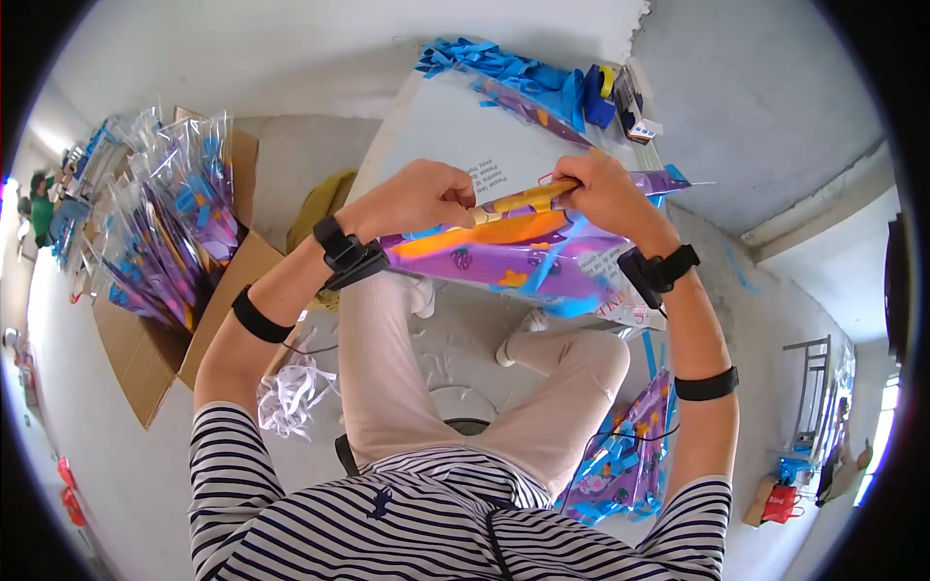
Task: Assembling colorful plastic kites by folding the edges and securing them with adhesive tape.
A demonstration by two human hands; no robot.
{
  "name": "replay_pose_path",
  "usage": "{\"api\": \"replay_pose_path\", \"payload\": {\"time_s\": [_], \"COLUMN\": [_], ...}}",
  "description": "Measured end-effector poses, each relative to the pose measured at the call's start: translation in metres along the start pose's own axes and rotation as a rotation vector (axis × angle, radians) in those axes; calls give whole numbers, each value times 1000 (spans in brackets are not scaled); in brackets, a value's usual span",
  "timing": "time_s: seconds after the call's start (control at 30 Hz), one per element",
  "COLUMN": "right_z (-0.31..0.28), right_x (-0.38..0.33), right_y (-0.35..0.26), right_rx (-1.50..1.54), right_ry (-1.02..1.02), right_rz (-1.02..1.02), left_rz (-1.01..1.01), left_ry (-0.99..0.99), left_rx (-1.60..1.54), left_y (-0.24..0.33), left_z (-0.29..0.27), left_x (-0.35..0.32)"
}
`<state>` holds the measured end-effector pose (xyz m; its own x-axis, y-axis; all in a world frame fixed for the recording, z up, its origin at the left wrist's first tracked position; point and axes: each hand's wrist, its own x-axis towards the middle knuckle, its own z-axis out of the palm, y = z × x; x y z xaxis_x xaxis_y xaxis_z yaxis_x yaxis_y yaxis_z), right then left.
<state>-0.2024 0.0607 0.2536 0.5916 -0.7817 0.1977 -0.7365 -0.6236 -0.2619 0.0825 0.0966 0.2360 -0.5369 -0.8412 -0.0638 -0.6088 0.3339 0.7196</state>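
Observation:
Both my hands grip a long purple, orange and yellow printed sheet with blue strips, partly folded into a narrow roll (523,199) along its far edge. My left hand (424,196) is closed at the roll's left part, fingertips pinched. My right hand (599,192) is closed round the roll further right. Below the roll, the sheet's loose part (484,266) hangs toward my knees, with a clear printed plastic bag (601,266) by its right end. A thin pale tip sticks out past my right hand.
Under my hands is a white table (417,126). Blue strips (504,73), a blue tape dispenser (599,97) and a small box (635,107) lie at its far end. On my left stands a cardboard box (145,363) of bagged purple pieces. More purple pieces (620,455) lie low on my right.

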Motion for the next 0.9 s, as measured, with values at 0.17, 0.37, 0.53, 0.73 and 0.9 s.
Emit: {"api": "replay_pose_path", "payload": {"time_s": [0.17,0.37,0.53,0.73,0.9], "right_z": [-21,-31,-33,-40,-39], "right_x": [5,0,-16,-20,-19], "right_y": [17,13,-17,-16,-12], "right_rx": [387,539,267,436,400], "right_ry": [-256,-288,-210,-172,-197], "right_rz": [111,202,43,78,94], "left_rz": [61,4,-76,38,13], "left_ry": [50,-6,-103,-53,-64], "left_rx": [125,-237,-513,-287,-282], "left_y": [4,-7,-2,20,31], "left_z": [1,-8,-15,-26,-32], "left_x": [-5,-3,-8,-10,-13]}}
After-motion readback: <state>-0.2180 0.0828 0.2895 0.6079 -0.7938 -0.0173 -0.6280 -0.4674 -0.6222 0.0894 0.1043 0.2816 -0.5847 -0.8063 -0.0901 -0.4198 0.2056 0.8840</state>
